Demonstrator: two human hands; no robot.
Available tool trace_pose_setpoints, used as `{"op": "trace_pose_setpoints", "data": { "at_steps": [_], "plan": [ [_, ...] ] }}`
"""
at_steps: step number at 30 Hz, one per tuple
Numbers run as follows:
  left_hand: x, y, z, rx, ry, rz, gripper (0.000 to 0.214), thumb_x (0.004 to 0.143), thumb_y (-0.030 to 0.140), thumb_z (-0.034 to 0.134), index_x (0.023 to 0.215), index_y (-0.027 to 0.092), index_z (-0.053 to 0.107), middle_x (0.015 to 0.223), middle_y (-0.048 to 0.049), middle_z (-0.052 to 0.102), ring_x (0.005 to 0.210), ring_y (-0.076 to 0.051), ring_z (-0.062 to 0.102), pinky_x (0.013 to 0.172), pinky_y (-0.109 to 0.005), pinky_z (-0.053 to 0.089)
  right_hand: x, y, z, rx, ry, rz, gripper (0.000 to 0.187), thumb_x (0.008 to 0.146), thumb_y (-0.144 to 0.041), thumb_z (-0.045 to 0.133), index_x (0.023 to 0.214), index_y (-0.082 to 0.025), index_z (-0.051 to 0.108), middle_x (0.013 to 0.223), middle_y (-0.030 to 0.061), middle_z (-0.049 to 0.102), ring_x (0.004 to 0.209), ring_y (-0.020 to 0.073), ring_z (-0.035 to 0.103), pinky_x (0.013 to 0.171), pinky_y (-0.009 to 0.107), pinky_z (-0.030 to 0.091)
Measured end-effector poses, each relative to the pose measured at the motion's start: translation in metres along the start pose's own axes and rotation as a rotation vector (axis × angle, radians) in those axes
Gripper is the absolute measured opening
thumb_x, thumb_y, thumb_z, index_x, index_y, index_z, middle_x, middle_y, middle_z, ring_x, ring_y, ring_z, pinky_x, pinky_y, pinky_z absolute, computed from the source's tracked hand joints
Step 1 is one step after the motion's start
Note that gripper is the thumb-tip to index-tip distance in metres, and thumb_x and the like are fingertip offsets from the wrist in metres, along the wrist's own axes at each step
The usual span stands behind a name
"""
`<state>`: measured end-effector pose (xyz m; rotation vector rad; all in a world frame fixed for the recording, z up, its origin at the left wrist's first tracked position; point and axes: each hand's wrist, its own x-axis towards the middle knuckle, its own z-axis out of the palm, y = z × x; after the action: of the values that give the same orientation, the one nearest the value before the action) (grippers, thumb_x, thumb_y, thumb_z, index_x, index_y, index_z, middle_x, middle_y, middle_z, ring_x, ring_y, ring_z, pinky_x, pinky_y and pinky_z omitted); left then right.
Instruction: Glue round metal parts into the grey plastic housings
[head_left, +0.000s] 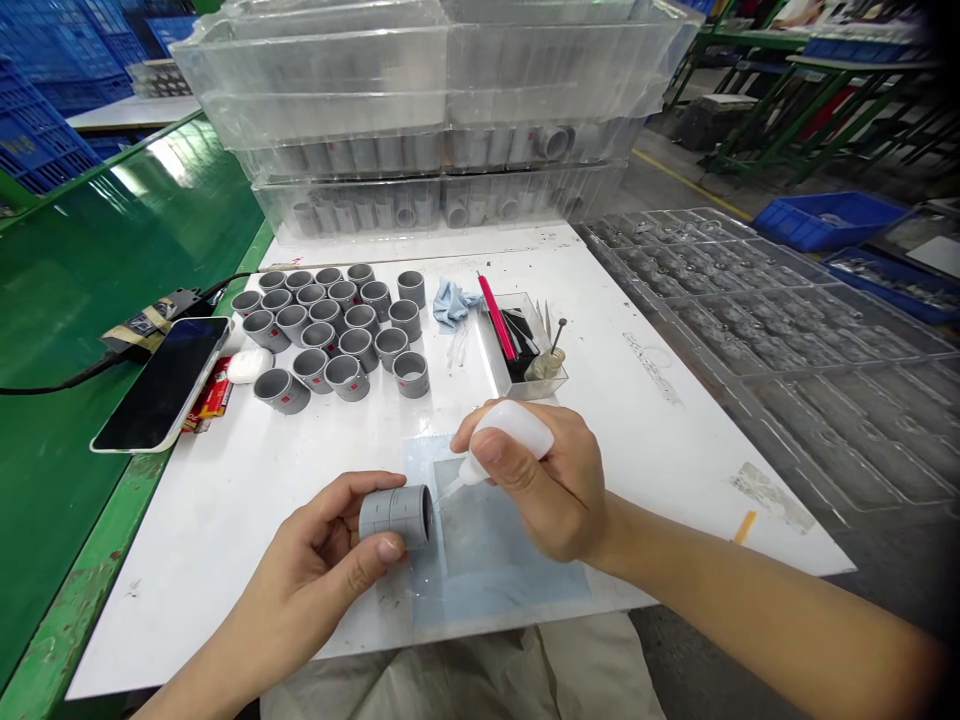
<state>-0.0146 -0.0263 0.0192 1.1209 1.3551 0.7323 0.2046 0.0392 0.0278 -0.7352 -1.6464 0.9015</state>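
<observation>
My left hand (330,560) grips a grey plastic pipe coupling (396,514) lying sideways, its open end facing right. My right hand (551,480) is wrapped round a small white squeeze bottle (510,432), whose thin nozzle points left at the coupling's open mouth. Both hover over a pale blue mat (487,545) on the white board (660,430). Behind them stands a cluster of several more grey couplings (337,330), upright.
A clear tray (525,350) holds a red tool, pins and small items, with a blue cloth (454,300) beside it. A phone (161,385) and white earbud case (249,365) lie at left. Stacked clear bins (435,110) stand behind; moulded clear trays (787,340) lie at right.
</observation>
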Motion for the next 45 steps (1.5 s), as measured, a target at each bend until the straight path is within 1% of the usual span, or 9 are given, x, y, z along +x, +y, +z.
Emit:
{"op": "trace_pose_setpoints", "data": {
  "at_steps": [21, 24, 28, 30, 34, 37, 40, 42, 45],
  "plan": [
    [-0.001, -0.001, -0.002, 0.025, -0.012, 0.001, 0.049, 0.086, 0.058, 0.075, 0.124, 0.028, 0.068, 0.086, -0.0005, 0.070, 0.075, -0.018, 0.060, 0.071, -0.028, 0.047, 0.001, -0.004, -0.001, -0.032, 0.079, -0.032, 0.048, 0.102, -0.045, 0.059, 0.062, -0.018, 0.060, 0.056, -0.0008, 0.054, 0.049, 0.0096, 0.048, 0.045, 0.026, 0.039],
    [-0.002, -0.002, -0.001, -0.004, -0.001, 0.007, 0.047, 0.087, 0.055, 0.077, 0.124, 0.028, 0.068, 0.087, 0.0000, 0.069, 0.075, -0.016, 0.060, 0.071, -0.026, 0.048, 0.001, -0.003, -0.004, -0.007, 0.090, -0.050, 0.048, 0.102, -0.044, 0.059, 0.062, -0.018, 0.061, 0.058, -0.0002, 0.056, 0.049, 0.0094, 0.049, 0.046, 0.027, 0.039],
    [-0.003, -0.006, 0.001, -0.053, 0.009, 0.025, 0.045, 0.087, 0.041, 0.080, 0.129, 0.032, 0.064, 0.108, -0.0008, 0.068, 0.089, -0.017, 0.062, 0.077, -0.024, 0.050, 0.002, -0.004, -0.011, 0.048, 0.160, -0.051, 0.040, 0.102, -0.044, 0.060, 0.074, -0.018, 0.071, 0.065, 0.0012, 0.063, 0.053, 0.0102, 0.052, 0.049, 0.027, 0.041],
    [-0.002, -0.009, 0.001, -0.058, 0.000, 0.073, 0.040, 0.087, 0.033, 0.080, 0.124, 0.032, 0.067, 0.121, -0.0009, 0.064, 0.097, -0.017, 0.061, 0.081, -0.023, 0.050, -0.001, -0.007, -0.015, 0.070, 0.219, -0.029, 0.034, 0.102, -0.043, 0.062, 0.082, -0.019, 0.075, 0.069, 0.0016, 0.065, 0.055, 0.0108, 0.053, 0.050, 0.027, 0.043],
    [-0.002, -0.010, 0.001, -0.041, 0.005, 0.157, 0.032, 0.086, 0.023, 0.079, 0.116, 0.031, 0.070, 0.129, 0.0004, 0.060, 0.107, -0.017, 0.059, 0.089, -0.021, 0.050, -0.035, -0.014, -0.017, 0.081, 0.356, -0.002, 0.023, 0.101, -0.035, 0.063, 0.091, -0.021, 0.078, 0.073, 0.0033, 0.068, 0.060, 0.0140, 0.058, 0.053, 0.028, 0.047],
    [-0.006, -0.006, 0.003, 0.035, -0.021, 0.118, 0.033, 0.086, 0.031, 0.080, 0.118, 0.032, 0.071, 0.119, 0.0003, 0.066, 0.102, -0.017, 0.061, 0.086, -0.022, 0.051, -0.078, -0.015, -0.011, 0.030, 0.431, 0.049, 0.016, 0.100, -0.028, 0.063, 0.105, -0.023, 0.078, 0.084, 0.0055, 0.072, 0.067, 0.0173, 0.063, 0.055, 0.031, 0.048],
    [-0.013, -0.004, 0.006, 0.151, -0.066, 0.097, 0.036, 0.086, 0.041, 0.079, 0.121, 0.035, 0.072, 0.120, 0.0007, 0.070, 0.108, -0.021, 0.063, 0.090, -0.024, 0.051, -0.115, -0.013, -0.003, -0.037, 0.477, 0.076, 0.022, 0.098, -0.023, 0.064, 0.116, -0.023, 0.077, 0.094, 0.0077, 0.074, 0.077, 0.0212, 0.066, 0.059, 0.033, 0.050],
    [-0.017, -0.005, 0.008, 0.212, -0.085, 0.121, 0.035, 0.087, 0.042, 0.078, 0.121, 0.038, 0.073, 0.122, 0.0023, 0.071, 0.112, -0.021, 0.063, 0.093, -0.025, 0.050, -0.129, -0.012, 0.001, -0.059, 0.498, 0.077, 0.023, 0.097, -0.020, 0.064, 0.117, -0.024, 0.077, 0.098, 0.0082, 0.074, 0.087, 0.0235, 0.068, 0.060, 0.033, 0.050],
    [-0.021, -0.008, 0.010, 0.259, -0.078, 0.146, 0.033, 0.088, 0.043, 0.076, 0.121, 0.040, 0.072, 0.121, 0.0037, 0.072, 0.111, -0.020, 0.064, 0.092, -0.023, 0.050, -0.134, -0.011, 0.005, -0.032, 0.514, 0.071, 0.020, 0.099, -0.022, 0.061, 0.111, -0.024, 0.077, 0.099, 0.0077, 0.073, 0.093, 0.0244, 0.067, 0.063, 0.033, 0.050]
  ]
}}
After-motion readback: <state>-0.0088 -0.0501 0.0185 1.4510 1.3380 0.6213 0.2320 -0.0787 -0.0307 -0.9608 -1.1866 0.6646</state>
